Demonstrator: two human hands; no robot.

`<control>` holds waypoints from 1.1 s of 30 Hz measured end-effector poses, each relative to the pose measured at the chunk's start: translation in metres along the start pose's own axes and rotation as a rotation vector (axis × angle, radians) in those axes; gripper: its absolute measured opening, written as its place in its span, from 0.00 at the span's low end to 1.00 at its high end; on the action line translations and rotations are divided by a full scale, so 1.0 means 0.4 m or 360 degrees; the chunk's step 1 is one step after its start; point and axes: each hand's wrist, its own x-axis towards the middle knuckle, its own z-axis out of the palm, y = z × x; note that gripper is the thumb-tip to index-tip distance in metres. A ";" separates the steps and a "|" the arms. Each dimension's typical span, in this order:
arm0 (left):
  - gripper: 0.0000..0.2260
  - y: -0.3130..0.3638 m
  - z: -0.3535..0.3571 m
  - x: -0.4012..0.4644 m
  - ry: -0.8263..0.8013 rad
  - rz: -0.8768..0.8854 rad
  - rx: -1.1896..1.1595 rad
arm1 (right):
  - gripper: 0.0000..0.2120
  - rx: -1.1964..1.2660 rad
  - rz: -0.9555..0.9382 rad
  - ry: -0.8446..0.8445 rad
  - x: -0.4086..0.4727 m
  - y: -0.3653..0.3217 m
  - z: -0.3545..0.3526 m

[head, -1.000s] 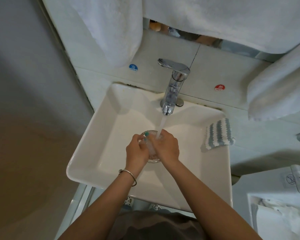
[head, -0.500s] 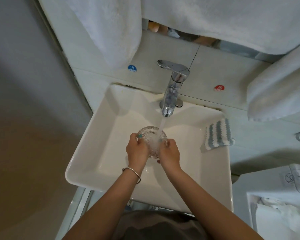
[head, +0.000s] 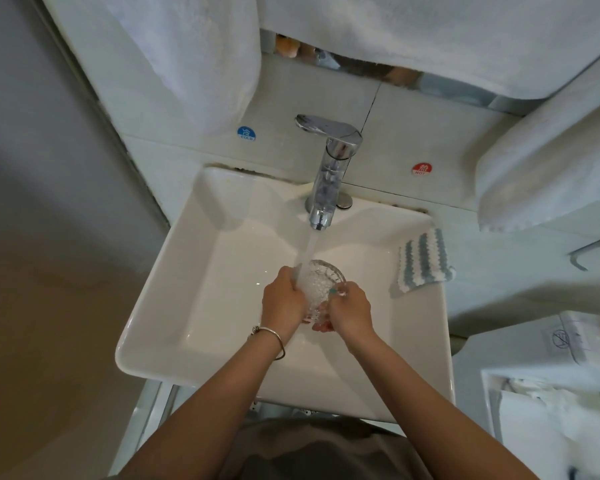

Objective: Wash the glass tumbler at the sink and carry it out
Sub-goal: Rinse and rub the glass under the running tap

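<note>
A clear textured glass tumbler point(head: 321, 280) is held over the white square sink point(head: 201, 306), mouth up, full of bubbling water. A stream from the chrome faucet point(head: 329, 174) falls onto its left rim. My left hand point(head: 284, 303), with a silver bangle on the wrist, grips the tumbler's left side. My right hand point(head: 350, 311) grips its right side and base. The lower part of the glass is hidden between my hands.
A striped blue and white cloth point(head: 425, 259) lies on the sink's right rim. White towels point(head: 194, 53) hang above the faucet and at the right point(head: 548, 171). Cold point(head: 246, 133) and hot point(head: 420, 169) stickers mark the wall tiles. A white appliance point(head: 548, 393) stands at the lower right.
The tumbler and both hands shifted slightly right and turned, so the water now strikes the left rim. Earlier my right hand covered the glass; its mouth is now exposed.
</note>
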 end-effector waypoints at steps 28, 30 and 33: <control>0.15 -0.047 -0.067 -0.057 0.0060 -0.0523 -0.1052 | 0.16 -0.0435 -0.0336 -0.0084 0.011 -0.010 0.130; 0.12 -0.042 -0.075 -0.059 -0.0006 -0.0525 -0.0827 | 0.19 -0.0521 -0.0383 -0.0037 0.017 -0.015 0.116; 0.12 -0.038 -0.078 -0.061 -0.0073 -0.0490 -0.0552 | 0.22 -0.0574 -0.0364 -0.0016 0.026 -0.021 0.093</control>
